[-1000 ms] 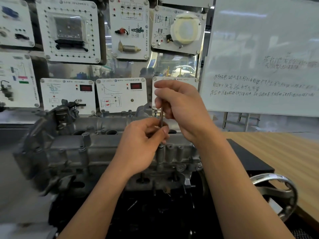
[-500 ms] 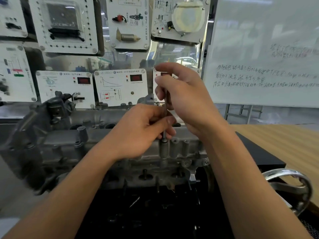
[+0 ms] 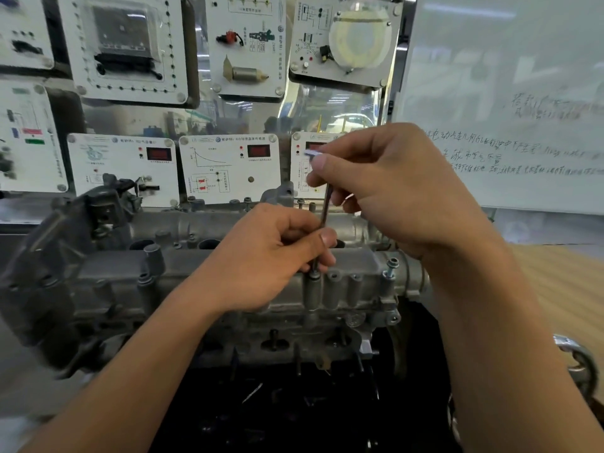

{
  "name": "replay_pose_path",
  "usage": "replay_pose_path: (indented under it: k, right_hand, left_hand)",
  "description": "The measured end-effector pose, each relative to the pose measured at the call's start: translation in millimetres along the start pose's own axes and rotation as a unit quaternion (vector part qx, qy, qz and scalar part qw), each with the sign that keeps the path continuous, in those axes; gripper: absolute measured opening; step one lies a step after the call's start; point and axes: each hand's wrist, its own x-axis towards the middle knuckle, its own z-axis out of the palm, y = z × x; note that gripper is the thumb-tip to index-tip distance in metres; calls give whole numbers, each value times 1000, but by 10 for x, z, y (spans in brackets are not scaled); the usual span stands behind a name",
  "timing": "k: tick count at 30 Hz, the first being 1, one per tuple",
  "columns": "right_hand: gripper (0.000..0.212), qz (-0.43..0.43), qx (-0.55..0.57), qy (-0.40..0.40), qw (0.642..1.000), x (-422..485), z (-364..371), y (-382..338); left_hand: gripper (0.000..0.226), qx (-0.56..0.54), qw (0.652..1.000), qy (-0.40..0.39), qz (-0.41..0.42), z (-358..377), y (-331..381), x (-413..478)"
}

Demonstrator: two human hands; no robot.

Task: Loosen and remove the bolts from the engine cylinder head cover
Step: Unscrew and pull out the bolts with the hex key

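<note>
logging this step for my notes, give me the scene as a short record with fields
rod: thin, dark, near upright, lower end at a boss on the cylinder head cover
left hand: pinches the rod low, just above the boss
right hand: pinches the rod's top end
bolt: one stands raised at the cover's right end
behind: training panels, whiteboard

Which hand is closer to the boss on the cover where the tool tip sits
Left. The left hand pinches the tool low on its shaft, just above the boss; the right hand grips the tool's top end, higher up.
</note>
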Motion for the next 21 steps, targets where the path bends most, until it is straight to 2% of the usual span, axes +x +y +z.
replay_pose_path:
  k: [4, 7, 10, 13, 15, 21]
  right_hand:
    - [21, 35, 118, -106, 987, -28, -15, 4]
    - [21, 31, 123, -121, 985, -34, -19, 11]
    - [5, 6, 106, -71, 992, -53, -15, -17]
    - [23, -33, 9, 28, 999, -77, 34, -44]
    - [26, -44, -51, 73, 995, -85, 79, -88]
    - [23, -66, -128, 96, 985, -149, 129, -191]
  left_hand:
    - [17, -38, 999, -5, 14, -12, -15, -31]
    - [17, -35, 999, -7, 21, -19, -15, -50]
    - [17, -31, 999, -2, 12, -20, -7, -57]
    - [16, -35, 999, 5, 1, -7, 4, -62]
    - [15, -34, 999, 10, -3, 6, 9, -61]
    - [16, -10, 1000, 14, -2, 17, 13, -58]
